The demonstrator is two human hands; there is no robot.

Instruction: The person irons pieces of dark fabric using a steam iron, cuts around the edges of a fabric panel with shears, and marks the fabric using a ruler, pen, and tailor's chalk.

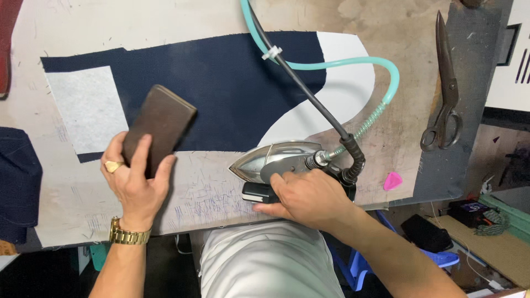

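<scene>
Metal and likely heavy, the steam iron [276, 157] sits on the desk [210, 198] just right of the navy cloth [221, 88], right hand [303, 196] wrapped around its handle, left hand [135, 176] clasping a stiff brown block [159, 127] on the cloth's near edge

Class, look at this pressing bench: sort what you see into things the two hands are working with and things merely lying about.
In use:
- left hand holding dark brown rectangular block
- right hand gripping silver steam iron
- navy blue fabric piece
- white interfacing patch

Lying about:
- large dark metal scissors
- pink triangular tailor's chalk
</scene>
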